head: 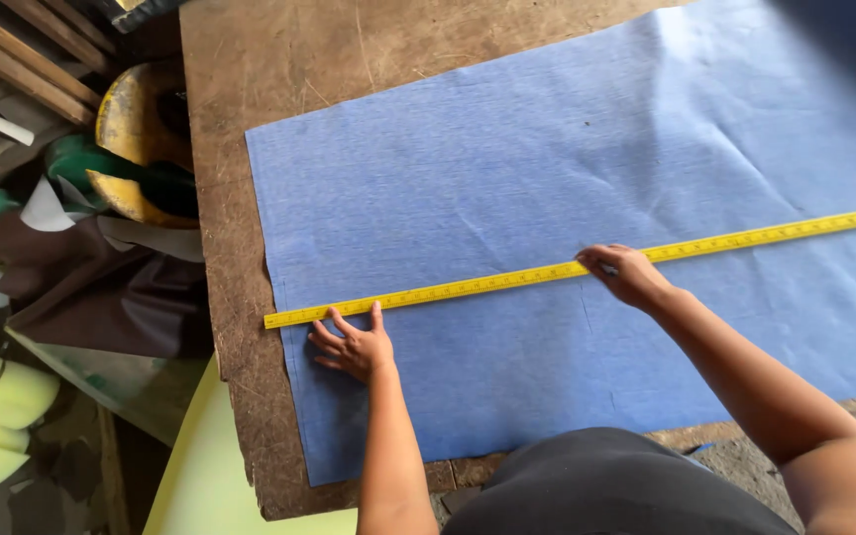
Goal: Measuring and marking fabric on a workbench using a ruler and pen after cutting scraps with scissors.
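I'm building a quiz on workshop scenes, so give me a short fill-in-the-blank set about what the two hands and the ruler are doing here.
1. The long ruler lying across the cloth is ____ in colour.
2. The sheet of fabric spread on the wooden table is ____.
3. The left hand rests flat on the fabric near the ruler's ____ end.
4. The right hand presses on the ____.

Missing words: yellow; blue; left; ruler

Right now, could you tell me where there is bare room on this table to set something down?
The bare wood above the blue cloth is free, as is the strip down the table's left edge. The cloth above the yellow ruler is open. The left hand and right hand crowd the ruler.
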